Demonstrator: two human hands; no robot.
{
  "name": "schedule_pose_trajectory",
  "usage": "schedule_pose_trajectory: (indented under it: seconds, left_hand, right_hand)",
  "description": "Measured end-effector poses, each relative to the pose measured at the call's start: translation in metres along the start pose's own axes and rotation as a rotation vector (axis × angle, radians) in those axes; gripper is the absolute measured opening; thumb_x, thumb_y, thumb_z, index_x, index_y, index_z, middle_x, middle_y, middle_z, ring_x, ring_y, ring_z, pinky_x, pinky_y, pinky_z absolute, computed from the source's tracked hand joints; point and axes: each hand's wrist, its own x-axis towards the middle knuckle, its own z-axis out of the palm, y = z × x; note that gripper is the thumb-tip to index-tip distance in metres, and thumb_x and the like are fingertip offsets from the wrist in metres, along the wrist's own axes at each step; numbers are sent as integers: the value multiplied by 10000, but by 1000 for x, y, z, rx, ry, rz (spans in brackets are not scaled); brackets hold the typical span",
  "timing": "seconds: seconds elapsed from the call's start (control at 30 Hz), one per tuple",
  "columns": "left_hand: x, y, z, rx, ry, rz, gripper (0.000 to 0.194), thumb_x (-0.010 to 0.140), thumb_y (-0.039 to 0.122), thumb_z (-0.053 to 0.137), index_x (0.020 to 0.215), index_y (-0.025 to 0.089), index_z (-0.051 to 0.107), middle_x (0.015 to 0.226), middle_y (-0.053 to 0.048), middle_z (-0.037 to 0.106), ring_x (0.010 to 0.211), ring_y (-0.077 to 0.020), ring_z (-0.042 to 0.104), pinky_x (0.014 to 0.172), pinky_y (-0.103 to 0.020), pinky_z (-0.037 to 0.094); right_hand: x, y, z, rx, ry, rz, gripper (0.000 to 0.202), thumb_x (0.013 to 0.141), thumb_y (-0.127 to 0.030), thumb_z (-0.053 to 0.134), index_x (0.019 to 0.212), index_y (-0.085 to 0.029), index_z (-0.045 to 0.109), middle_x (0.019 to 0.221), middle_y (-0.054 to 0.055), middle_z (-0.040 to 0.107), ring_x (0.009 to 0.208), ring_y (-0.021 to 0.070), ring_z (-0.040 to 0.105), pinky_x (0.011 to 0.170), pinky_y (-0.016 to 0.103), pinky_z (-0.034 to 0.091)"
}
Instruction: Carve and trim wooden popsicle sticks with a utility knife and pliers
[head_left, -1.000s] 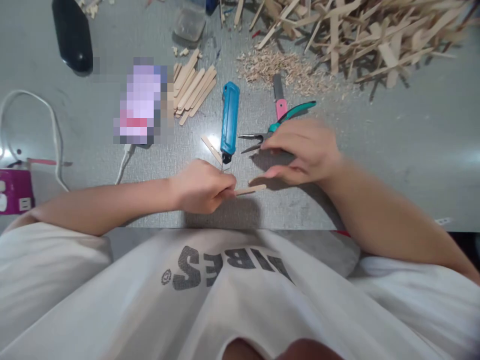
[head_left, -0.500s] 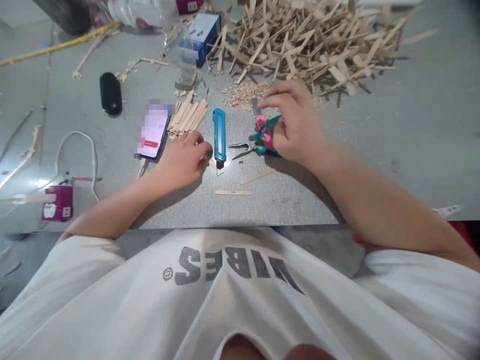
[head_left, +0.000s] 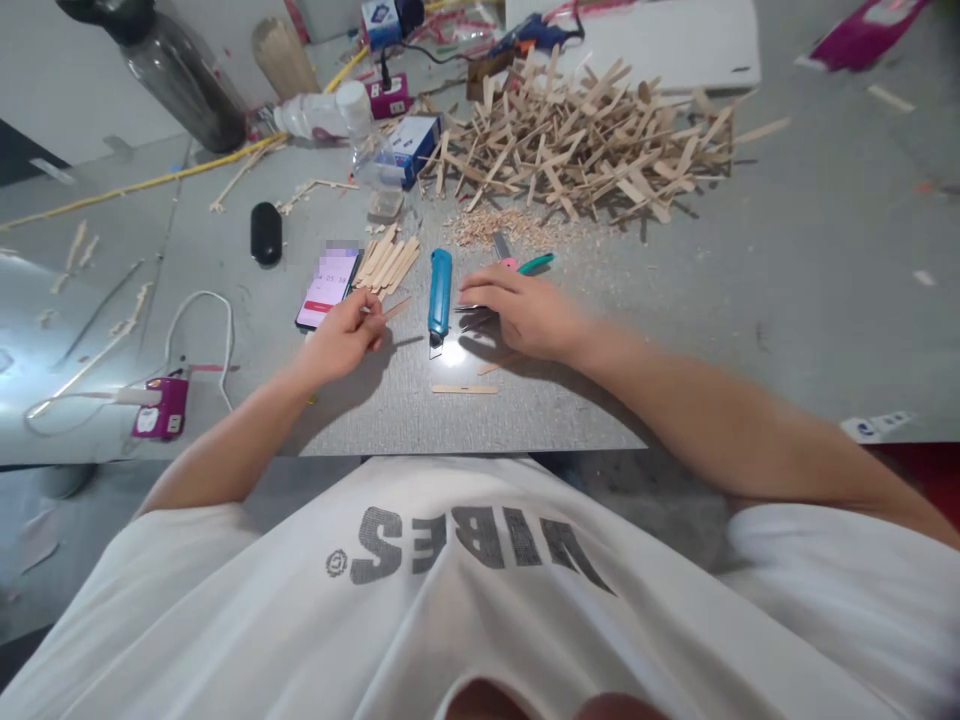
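Observation:
Pinched in the fingers of my left hand (head_left: 343,338) is a thin wooden craft stick (head_left: 397,308), pointing right. My right hand (head_left: 536,315) reaches over the pliers, fingers extended and holding nothing, its fingertips just right of a blue utility knife (head_left: 440,285). The knife lies with its blade toward me. Most of the pliers is covered by that hand; a green handle (head_left: 537,264) shows beyond it, beside a pink-handled tool with a grey blade (head_left: 501,246). One craft stick (head_left: 465,389) lies flat near the table edge; another (head_left: 500,364) is partly under my right hand.
A small stack of craft sticks (head_left: 386,262) lies beside a phone (head_left: 330,285). Behind are wood shavings (head_left: 495,228) and a large heap of sticks (head_left: 585,150). A black oval case (head_left: 266,234), a white cable (head_left: 229,340) and a purple adapter (head_left: 161,408) are at left.
My left hand has drawn back left with the craft stick, which now shows clearly. My right hand has moved left and nearer, from above the pliers toward the utility knife. The view has shifted.

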Motion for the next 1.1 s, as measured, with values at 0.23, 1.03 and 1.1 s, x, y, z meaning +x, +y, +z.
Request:
schedule_pose_trajectory:
  seconds: [0.23,1.03,1.1]
  left_hand:
    - [0,18,65,-652,200,-12,269,1084,284,693,924,271,477,600,107,367,498,-94,294,506,-205,250]
    - [-5,2,86,-751,218,2,491,952,551,944,1027,234,576,874,-27,888,519,-75,626,572,-215,557]
    - [-6,2,86,-741,209,0,522,943,593,943,1024,241,566,889,-34,895,510,-84,631,558,-227,562]
  right_hand:
    - [4,-9,13,735,167,331,584,1011,-346,650,1547,-339,419,1702,167,616,1409,286,777,1200,574,634]
    - [-4,-35,-2,489,18,558,712,1048,-216,527,1717,-415,386,1749,118,593,1544,299,677,1135,578,663]
    - [-10,-33,2,465,81,489,519,1143,-302,456,1654,-390,463,1771,120,566,1595,292,631,1168,579,652]
